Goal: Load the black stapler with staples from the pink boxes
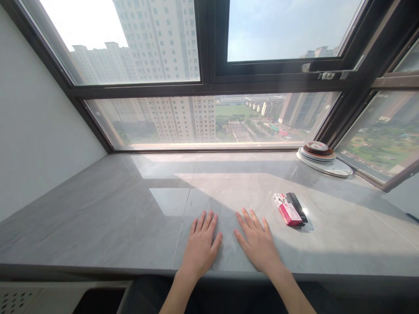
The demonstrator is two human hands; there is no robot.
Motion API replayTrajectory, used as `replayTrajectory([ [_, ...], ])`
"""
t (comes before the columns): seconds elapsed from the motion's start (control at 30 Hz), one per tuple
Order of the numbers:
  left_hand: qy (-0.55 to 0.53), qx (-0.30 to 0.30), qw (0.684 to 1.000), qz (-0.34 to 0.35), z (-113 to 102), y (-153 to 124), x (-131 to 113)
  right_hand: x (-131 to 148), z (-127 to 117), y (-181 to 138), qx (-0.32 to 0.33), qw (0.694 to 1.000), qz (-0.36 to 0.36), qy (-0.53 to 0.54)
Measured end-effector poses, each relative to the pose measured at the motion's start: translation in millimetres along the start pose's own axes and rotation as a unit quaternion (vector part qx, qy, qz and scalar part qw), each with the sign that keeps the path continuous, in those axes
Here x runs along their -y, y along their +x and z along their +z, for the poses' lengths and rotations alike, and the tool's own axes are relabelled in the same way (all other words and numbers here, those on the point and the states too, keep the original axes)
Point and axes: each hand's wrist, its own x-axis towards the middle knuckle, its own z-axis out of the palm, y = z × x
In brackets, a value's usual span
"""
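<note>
My left hand (200,245) lies flat, palm down, on the grey stone windowsill (114,213) near its front edge, fingers stretched out and holding nothing. Beside it my right hand (257,243) rests the same way, fingers spread, a short gap between the two. A red and white small box (287,209) lies on the sill just right of my right hand, apart from it. A black slim object (297,206) lies against the box's far side.
A stack of round plates (322,158) sits at the back right corner of the sill by the window frame (209,85). A white wall (36,131) bounds the left side. High-rise buildings show through the glass.
</note>
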Motion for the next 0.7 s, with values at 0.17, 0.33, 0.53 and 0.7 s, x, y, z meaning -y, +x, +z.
replayTrajectory([
  [0.17, 0.004, 0.007, 1.0, 0.002, -0.9, -0.5, 0.2, -0.4, -0.6, -0.1, -0.002, 1.0, 0.0, 0.006],
  [0.33, 0.009, 0.01, 1.0, 0.003, 0.0, -0.2, 0.4, -0.5, -1.0, 0.0, -0.005, 1.0, 0.0, 0.006],
  [0.53, 0.009, 0.007, 1.0, 0.006, 0.4, -0.1, 0.4, -1.2, 0.6, 0.5, -0.005, 1.0, 0.002, 0.007],
  [0.7, 0.012, 0.007, 1.0, 0.008, 0.6, -0.3, 1.4, -1.8, -1.8, 0.0, -0.001, 1.0, 0.001, 0.009],
])
